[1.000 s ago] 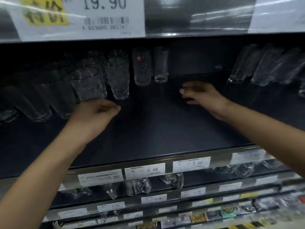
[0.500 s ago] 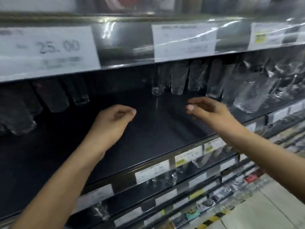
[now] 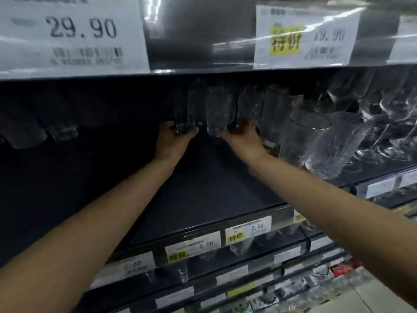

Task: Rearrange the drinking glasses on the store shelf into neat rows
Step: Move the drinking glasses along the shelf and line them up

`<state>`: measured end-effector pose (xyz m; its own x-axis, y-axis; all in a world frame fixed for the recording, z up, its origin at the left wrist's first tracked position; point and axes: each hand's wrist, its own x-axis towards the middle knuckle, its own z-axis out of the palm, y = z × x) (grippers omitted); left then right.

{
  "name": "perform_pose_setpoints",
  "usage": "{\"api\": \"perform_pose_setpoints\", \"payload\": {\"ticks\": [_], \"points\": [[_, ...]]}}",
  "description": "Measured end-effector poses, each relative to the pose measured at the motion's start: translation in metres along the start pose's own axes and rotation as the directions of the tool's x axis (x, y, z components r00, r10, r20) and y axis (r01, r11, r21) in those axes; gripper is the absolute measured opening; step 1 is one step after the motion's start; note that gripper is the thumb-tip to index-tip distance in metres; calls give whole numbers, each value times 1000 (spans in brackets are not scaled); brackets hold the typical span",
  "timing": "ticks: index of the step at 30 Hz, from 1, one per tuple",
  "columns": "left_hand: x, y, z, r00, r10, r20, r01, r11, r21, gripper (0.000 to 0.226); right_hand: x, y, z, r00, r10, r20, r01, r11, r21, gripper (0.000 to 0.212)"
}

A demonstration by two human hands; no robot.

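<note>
The dark shelf (image 3: 203,188) lies mostly bare in front of you. The tall clear glasses (image 3: 274,107) stand bunched at its back, with more crowding the right end. Your left hand (image 3: 172,141) curls round the foot of the left glass (image 3: 184,109), thumb and fingers on either side. Your right hand (image 3: 242,137) seems to pinch the base of the neighbouring glass (image 3: 217,111), though blur hides the fingertips. Expect them stiff, slick, brittle and top-heavy held that low. Grip nearer mid-body and keep them from knocking together.
</note>
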<state>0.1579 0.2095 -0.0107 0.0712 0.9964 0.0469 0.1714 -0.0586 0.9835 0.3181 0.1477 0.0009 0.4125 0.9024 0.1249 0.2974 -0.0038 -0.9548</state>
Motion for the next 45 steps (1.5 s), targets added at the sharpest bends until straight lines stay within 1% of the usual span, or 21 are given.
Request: {"api": "perform_pose_setpoints", "payload": {"ticks": [2,4,7,9,12,13,16,18,20,22,24,27,28,31,34,35,37,38,41,42,45], "points": [[16,-10,12,998,38,-49,-37,999,24,87,20,7,15,1000,11,-28,-10,999,41,60],[31,-15,19,992,94,-81,-93,995,24,88,39,14,27,998,1,-66,2,999,41,49],[51,-18,22,986,118,-121,-118,993,10,95,60,23,37,993,-14,-116,17,1000,25,45],[61,-19,24,985,118,-130,-117,993,18,93,72,28,40,990,-17,-137,20,1000,22,40],[69,-18,27,980,141,-143,-131,988,77,87,85,32,41,986,-51,-160,59,997,41,36],[72,-19,28,978,148,-146,-137,987,85,85,89,33,41,987,-56,-153,64,997,52,38],[79,-19,29,978,145,-147,-135,988,80,78,94,33,44,994,-50,-100,57,996,63,58],[81,-18,29,978,147,-146,-133,986,102,72,96,35,45,992,-65,-104,72,996,60,64],[81,-17,28,978,152,-146,-131,981,143,69,96,35,45,991,-71,-113,77,996,45,65],[79,-16,26,976,158,-150,-130,975,183,68,96,35,43,991,-71,-116,75,997,36,60],[73,-14,23,978,153,-139,-123,972,202,68,95,35,43,993,-47,-107,50,998,27,63],[58,-11,12,982,148,-113,-118,964,239,64,93,36,42,998,-16,-57,16,1000,5,82],[51,-10,6,984,149,-103,-119,960,252,62,97,41,41,1000,-14,-24,14,1000,-1,83],[30,-11,-15,985,145,-91,-118,960,256,59,84,37,39,1000,-14,19,15,1000,-25,70],[7,-15,-42,987,138,-81,-108,948,298,65,54,24,38,994,-2,110,2,1000,5,77],[0,-16,-52,988,134,-80,-103,945,311,68,42,19,37,989,-15,144,15,1000,0,77],[-16,-19,-73,989,127,-79,-94,938,334,73,22,13,40,974,-51,221,55,998,-10,68],[-25,-20,-85,989,123,-83,-87,936,340,74,10,7,42,963,-70,259,75,997,-8,61],[-54,-25,-120,987,113,-117,-66,936,346,72,-25,-10,50,920,-164,356,159,986,44,24],[-64,-27,-133,985,112,-132,-61,938,342,69,-38,-18,54,903,-198,382,182,980,78,19],[-90,-31,-174,978,92,-189,-33,955,295,60,-74,-38,72,863,-261,433,217,965,147,29]]}}
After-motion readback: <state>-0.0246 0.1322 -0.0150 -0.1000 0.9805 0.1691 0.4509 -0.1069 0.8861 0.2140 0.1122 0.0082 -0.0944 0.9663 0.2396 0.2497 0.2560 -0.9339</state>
